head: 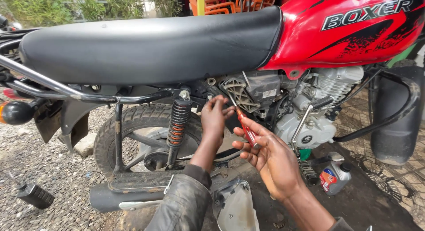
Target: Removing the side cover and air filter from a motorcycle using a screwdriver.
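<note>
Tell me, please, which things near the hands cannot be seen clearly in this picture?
- Head view: screwdriver tip is too small to tell what it touches on the frame.
- Left hand: fingertips hide whatever they touch.
- Right hand covers most of the red handle.
- Grey side cover: cut off by the bottom edge.

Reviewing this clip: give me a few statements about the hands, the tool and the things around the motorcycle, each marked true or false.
1. The right hand holds a red-handled screwdriver. True.
2. The left hand rests on the black seat. False: it reaches under the seat, beside the frame.
3. A grey oil bottle stands on the ground below the engine. True.
4. The fuel tank is blue. False: it is red with black markings.
5. The rear shock spring lies left of the left hand. True.
</note>
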